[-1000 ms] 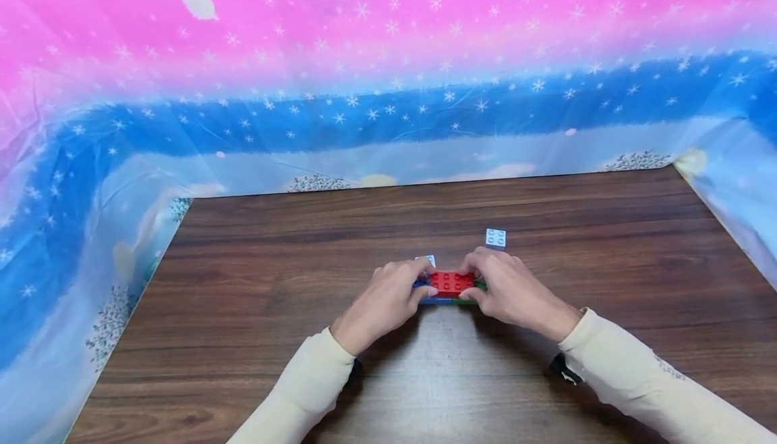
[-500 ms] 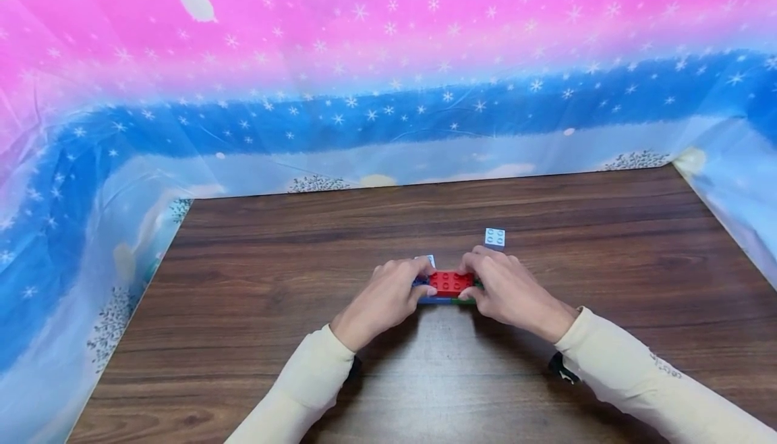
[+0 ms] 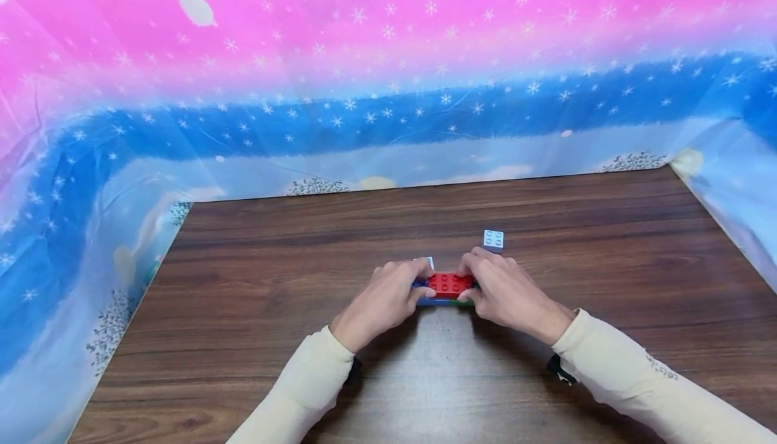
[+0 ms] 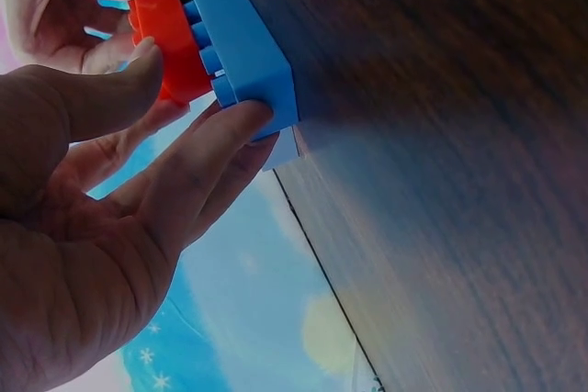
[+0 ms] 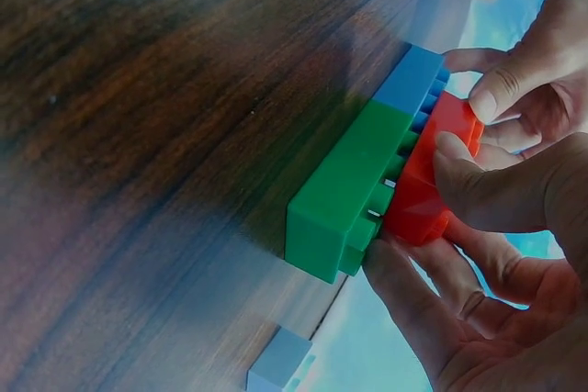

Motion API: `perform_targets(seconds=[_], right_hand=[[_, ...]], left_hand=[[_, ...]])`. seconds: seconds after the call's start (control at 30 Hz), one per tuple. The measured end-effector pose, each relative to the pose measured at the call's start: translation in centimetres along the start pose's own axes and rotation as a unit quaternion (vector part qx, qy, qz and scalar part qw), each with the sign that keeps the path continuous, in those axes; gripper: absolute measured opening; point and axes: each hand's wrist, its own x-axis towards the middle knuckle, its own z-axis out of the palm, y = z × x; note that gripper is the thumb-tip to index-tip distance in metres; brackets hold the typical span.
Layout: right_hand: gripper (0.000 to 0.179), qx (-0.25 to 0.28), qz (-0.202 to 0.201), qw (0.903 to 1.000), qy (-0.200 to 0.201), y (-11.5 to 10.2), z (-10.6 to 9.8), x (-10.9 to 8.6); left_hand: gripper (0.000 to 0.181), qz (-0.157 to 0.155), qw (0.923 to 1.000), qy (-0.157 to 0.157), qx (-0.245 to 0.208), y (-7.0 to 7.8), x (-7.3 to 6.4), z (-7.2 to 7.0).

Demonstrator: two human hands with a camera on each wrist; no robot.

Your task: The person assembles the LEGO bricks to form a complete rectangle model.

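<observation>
A red building brick [image 3: 449,285] lies across the seam where a blue brick [image 4: 243,52] meets a green brick [image 5: 344,195], end to end on the table. Studs show between it and the lower bricks in both wrist views; whether it is fully seated I cannot tell. My left hand [image 3: 388,299] grips one end of the red brick, thumb on its near side, with a finger touching the blue brick's end in the left wrist view. My right hand [image 3: 506,290] pinches the other end, a fingertip close to the green brick's studs in the right wrist view.
On the wooden table [image 3: 273,248], a pale blue four-stud brick [image 3: 494,239] sits just beyond my right hand. Another pale brick [image 3: 428,261] is partly hidden behind my left fingers. A pink and blue snowflake cloth [image 3: 364,113] borders the table's back and sides.
</observation>
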Motion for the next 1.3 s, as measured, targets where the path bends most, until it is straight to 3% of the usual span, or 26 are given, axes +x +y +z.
perform_targets(seconds=[1.0,1.3], right_hand=[[0.026,-0.028,-0.011,0.9996,0.000,-0.12,0.15,0.02],[0.027,-0.047,-0.038,0.9978,0.026,0.01,0.48,-0.15]], left_hand=[[0.008,-0.004,0.9999,-0.003,-0.009,-0.15,0.12,-0.09],[0.007,-0.006,1.0000,-0.005,-0.005,-0.07,0.18,-0.02]])
